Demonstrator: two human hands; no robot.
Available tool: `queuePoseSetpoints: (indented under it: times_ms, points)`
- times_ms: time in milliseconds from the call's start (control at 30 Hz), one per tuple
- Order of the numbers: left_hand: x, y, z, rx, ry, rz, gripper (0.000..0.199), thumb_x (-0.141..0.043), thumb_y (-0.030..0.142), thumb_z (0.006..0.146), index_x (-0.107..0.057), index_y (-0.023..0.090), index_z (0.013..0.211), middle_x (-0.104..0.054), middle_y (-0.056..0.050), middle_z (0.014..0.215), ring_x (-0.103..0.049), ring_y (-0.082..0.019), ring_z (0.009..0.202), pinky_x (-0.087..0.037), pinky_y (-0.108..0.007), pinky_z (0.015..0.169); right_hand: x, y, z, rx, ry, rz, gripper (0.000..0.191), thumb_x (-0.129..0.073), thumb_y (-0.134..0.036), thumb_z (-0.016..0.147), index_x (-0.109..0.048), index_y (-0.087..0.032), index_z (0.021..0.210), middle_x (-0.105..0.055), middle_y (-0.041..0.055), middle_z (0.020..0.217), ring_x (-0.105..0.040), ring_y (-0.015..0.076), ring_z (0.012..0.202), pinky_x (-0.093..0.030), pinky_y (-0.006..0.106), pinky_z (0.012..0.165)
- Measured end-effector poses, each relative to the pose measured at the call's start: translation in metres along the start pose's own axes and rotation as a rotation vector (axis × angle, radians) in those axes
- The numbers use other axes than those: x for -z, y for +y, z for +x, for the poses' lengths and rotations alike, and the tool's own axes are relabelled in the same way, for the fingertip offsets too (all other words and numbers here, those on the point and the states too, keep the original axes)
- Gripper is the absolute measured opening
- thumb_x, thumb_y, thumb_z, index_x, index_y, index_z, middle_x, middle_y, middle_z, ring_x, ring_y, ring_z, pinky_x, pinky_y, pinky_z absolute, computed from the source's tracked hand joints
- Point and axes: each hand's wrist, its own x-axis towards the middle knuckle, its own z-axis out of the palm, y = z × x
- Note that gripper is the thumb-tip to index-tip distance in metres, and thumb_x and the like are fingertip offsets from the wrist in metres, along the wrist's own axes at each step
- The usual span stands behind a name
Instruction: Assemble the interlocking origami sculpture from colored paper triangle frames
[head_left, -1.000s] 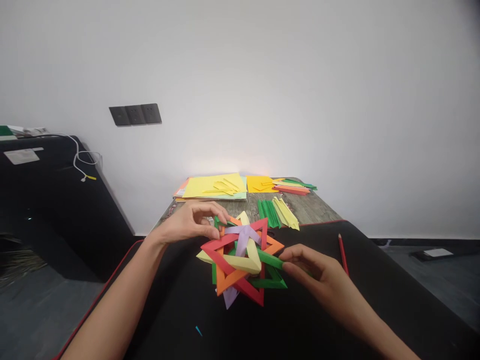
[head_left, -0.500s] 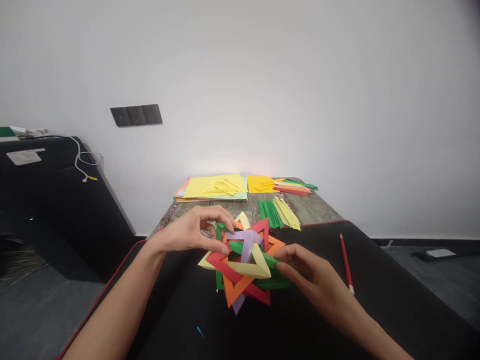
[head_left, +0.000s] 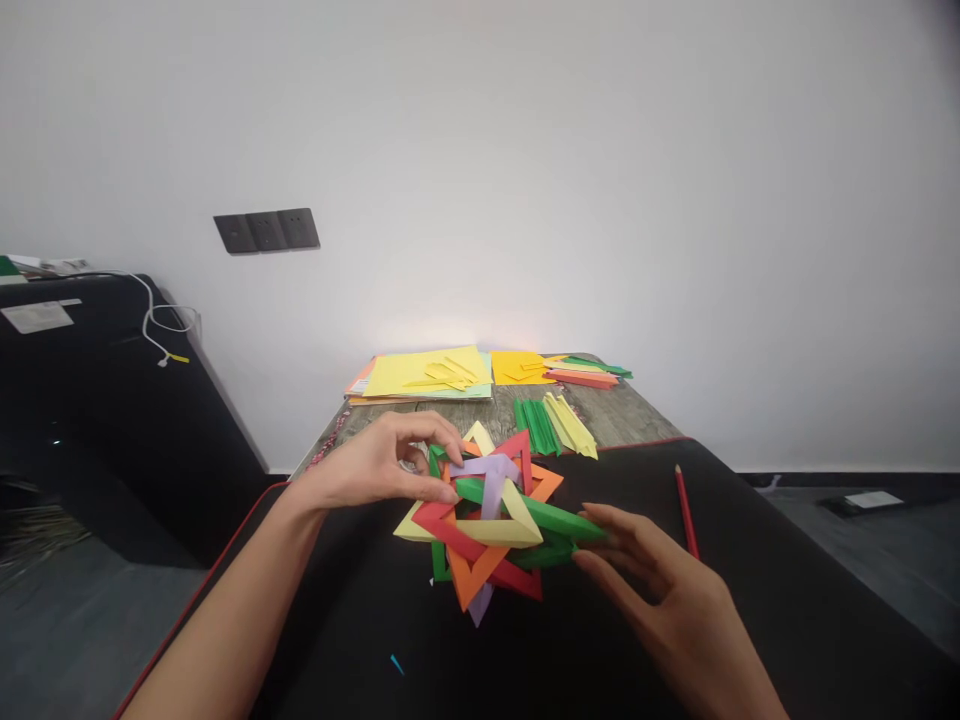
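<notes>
The left hand (head_left: 367,465) pinches the upper-left points of a multicoloured paper star (head_left: 487,534), which sits over the black mat (head_left: 330,640). On its right side juts a green strip (head_left: 564,520). The right hand (head_left: 667,595) has just loosened its pinch there and slid outward, thumb and fingers now parted around the tip, apparently leaving the left hand to steady the star.

The right hand (head_left: 671,590) is opening, thumb and index finger spreading apart, and the green strips (head_left: 561,519) are showing their ends between those fingertips.
</notes>
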Motion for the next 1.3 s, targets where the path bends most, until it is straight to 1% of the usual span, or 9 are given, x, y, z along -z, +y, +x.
queuePoseSetpoints:
  times_ms: [100,200,300,467,700,833,1033,1133,1300]
  points:
    - [0.0,0.001,0.001,-0.006,0.003,0.007,0.018,-0.078,0.024,0.068,-0.068,0.018,0.081,-0.064,-0.007,0.108,-0.06,-0.019,0.095,-0.047,-0.025,0.067,-0.003,0.001,0.0,0.064,0.0,-0.032,0.029,-0.062,-0.041,0.083,-0.063,-0.021,0.104,-0.069,0.0075,0.1,-0.07,0.023,0.087,-0.06,0.032,0.079]
    - [0.0,0.001,0.001,-0.012,0.002,0.007,0.019,-0.079,0.023,0.066,-0.068,0.017,0.08,-0.064,-0.008,0.108,-0.06,-0.02,0.096,-0.047,-0.025,0.067,-0.003,0.002,0.002,0.119,0.0,-0.057,0.025,-0.061,-0.037,0.085,-0.065,-0.021,0.102,-0.067,0.0085,0.105,-0.069,0.0232,0.091,-0.059,0.033,0.082]
    - [0.001,0.0,0.001,-0.012,0.007,-0.002,0.019,-0.079,0.023,0.065,-0.068,0.017,0.079,-0.065,-0.008,0.108,-0.06,-0.02,0.095,-0.047,-0.025,0.066,-0.003,0.003,0.001,0.125,-0.012,-0.049,0.025,-0.062,-0.036,0.084,-0.065,-0.022,0.105,-0.065,0.0069,0.107,-0.069,0.0211,0.091,-0.059,0.031,0.083]
    - [0.001,-0.002,0.001,-0.017,0.009,0.001,0.021,-0.08,0.024,0.065,-0.069,0.018,0.08,-0.065,-0.007,0.107,-0.06,-0.02,0.095,-0.046,-0.025,0.066,-0.006,0.004,-0.001,0.107,0.003,-0.017,0.027,-0.065,-0.035,0.082,-0.065,-0.023,0.106,-0.068,0.005,0.102,-0.07,0.0208,0.09,-0.059,0.028,0.082]
    - [0.0,-0.003,0.0,-0.042,0.005,0.02,0.014,-0.074,0.028,0.073,-0.071,0.018,0.082,-0.064,-0.008,0.106,-0.06,-0.019,0.093,-0.049,-0.026,0.067,-0.006,0.004,0.0,0.057,0.03,-0.007,0.031,-0.066,-0.039,0.08,-0.067,-0.021,0.106,-0.073,0.0057,0.097,-0.072,0.0227,0.087,-0.061,0.028,0.079]
    - [-0.001,-0.002,-0.002,-0.05,0.002,0.05,0.013,-0.071,0.03,0.077,-0.071,0.02,0.084,-0.062,-0.007,0.107,-0.06,-0.019,0.095,-0.05,-0.026,0.068,-0.006,0.001,-0.001,0.112,0.069,-0.072,0.026,-0.066,-0.037,0.079,-0.071,-0.021,0.099,-0.073,0.0052,0.098,-0.072,0.0226,0.086,-0.061,0.027,0.076]
    - [-0.001,0.0,-0.004,-0.023,-0.015,0.099,0.014,-0.07,0.031,0.078,-0.067,0.021,0.087,-0.06,-0.007,0.113,-0.057,-0.02,0.103,-0.049,-0.028,0.075,-0.007,0.006,-0.003,0.161,0.086,-0.123,0.024,-0.064,-0.036,0.081,-0.071,-0.023,0.102,-0.072,0.0035,0.101,-0.07,0.0212,0.088,-0.059,0.028,0.079]
    - [-0.002,0.003,-0.006,-0.019,-0.014,0.172,0.017,-0.071,0.035,0.076,-0.065,0.02,0.082,-0.059,-0.006,0.115,-0.057,-0.018,0.097,-0.048,-0.027,0.072,-0.008,0.009,-0.003,0.18,0.085,-0.14,0.024,-0.064,-0.036,0.082,-0.072,-0.023,0.101,-0.071,0.004,0.103,-0.069,0.0217,0.09,-0.058,0.029,0.081]
    - [-0.005,0.009,-0.008,-0.013,0.024,0.316,0.021,-0.064,0.039,0.082,-0.061,0.019,0.076,-0.058,-0.004,0.116,-0.056,-0.015,0.086,-0.043,-0.028,0.069,-0.01,0.007,-0.002,0.198,0.09,-0.148,0.024,-0.063,-0.035,0.083,-0.071,-0.024,0.103,-0.07,0.0043,0.104,-0.069,0.0212,0.092,-0.057,0.029,0.083]
